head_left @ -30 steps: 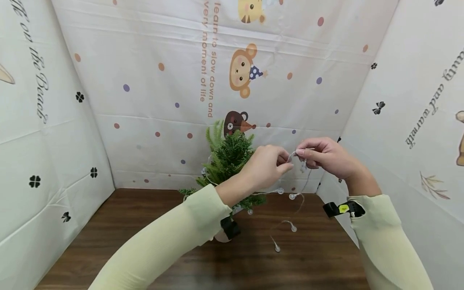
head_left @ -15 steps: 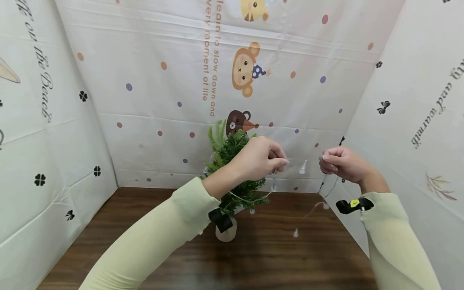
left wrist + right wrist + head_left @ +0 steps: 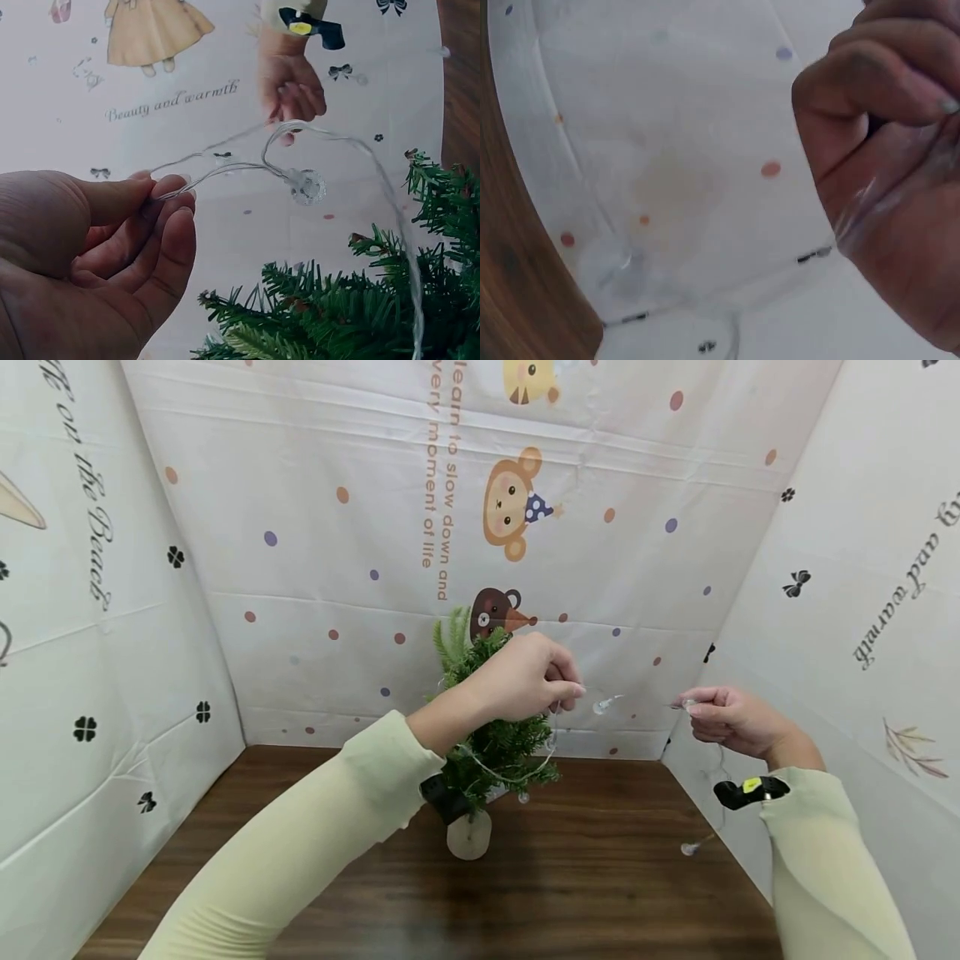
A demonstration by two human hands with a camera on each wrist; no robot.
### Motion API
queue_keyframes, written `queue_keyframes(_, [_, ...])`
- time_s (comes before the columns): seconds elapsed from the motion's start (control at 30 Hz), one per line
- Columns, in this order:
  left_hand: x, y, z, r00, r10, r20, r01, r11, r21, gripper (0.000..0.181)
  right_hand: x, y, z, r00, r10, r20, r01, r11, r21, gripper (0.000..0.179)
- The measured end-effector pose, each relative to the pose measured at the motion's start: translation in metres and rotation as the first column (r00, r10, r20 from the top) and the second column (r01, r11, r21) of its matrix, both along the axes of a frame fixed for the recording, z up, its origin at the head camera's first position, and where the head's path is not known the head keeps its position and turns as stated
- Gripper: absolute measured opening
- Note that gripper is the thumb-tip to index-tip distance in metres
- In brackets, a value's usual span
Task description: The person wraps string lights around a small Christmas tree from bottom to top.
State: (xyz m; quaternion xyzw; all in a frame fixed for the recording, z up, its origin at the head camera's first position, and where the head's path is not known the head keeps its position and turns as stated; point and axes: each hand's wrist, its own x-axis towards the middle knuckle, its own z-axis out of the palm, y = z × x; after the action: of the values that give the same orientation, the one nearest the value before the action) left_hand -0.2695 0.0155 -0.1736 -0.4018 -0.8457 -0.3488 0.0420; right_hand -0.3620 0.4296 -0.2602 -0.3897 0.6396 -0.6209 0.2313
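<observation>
A small green artificial tree (image 3: 512, 750) stands on a pale round base (image 3: 468, 837), partly hidden behind my left arm. My left hand (image 3: 528, 677) pinches the clear wire of a string of lights between thumb and fingertips, over the tree's right side. Close beyond those fingertips, a clear round bulb (image 3: 308, 187) sticks out from the string in the left wrist view. Farther right, my right hand (image 3: 738, 720) pinches the same string, its other fingers curled. From this hand a length of wire hangs with a bulb (image 3: 689, 849) near its end. One loop of wire (image 3: 517, 777) droops across the lower branches.
The brown wood-grain table (image 3: 600, 893) stretches in front of the tree. Printed white cloth (image 3: 337, 568) walls it in at the back and both sides, the right one close to my right wrist. Each wrist wears a black camera strap (image 3: 750, 792).
My hands have drawn apart: the right moved right and slightly down, the left a little left. The string between them has lengthened, and its hanging tail has swung right with my right hand.
</observation>
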Motion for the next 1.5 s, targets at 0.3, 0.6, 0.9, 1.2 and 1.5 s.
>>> queue_keyframes(0.3, [-0.002,-0.003,0.011,0.999,0.029,0.020,-0.030,1.000,0.004,0.017,0.008,0.037,-0.014,0.978,-0.207,-0.019,0.208,0.973,0.095,0.044])
queue_keyframes(0.6, [-0.014,0.011,0.011,0.998,0.055,0.008,-0.054,0.998,-0.031,0.015,0.004,0.042,-0.005,0.963,-0.264,0.046,0.266,0.963,-0.048,0.046])
queue_keyframes(0.9, [-0.031,0.052,0.010,0.988,0.151,-0.043,-0.156,0.969,-0.190,0.020,0.004,0.010,0.050,0.809,-0.585,0.064,0.588,0.802,-0.104,0.037])
queue_keyframes(1.2, [-0.050,0.070,0.010,0.951,0.247,-0.187,-0.302,0.870,-0.390,0.022,0.000,-0.025,0.096,0.688,-0.722,0.078,0.726,0.683,-0.076,0.027])
queue_keyframes(1.5, [-0.058,0.063,0.010,0.939,0.213,-0.269,-0.320,0.829,-0.459,0.021,-0.009,-0.069,0.133,0.656,-0.755,0.018,0.754,0.654,-0.058,0.022])
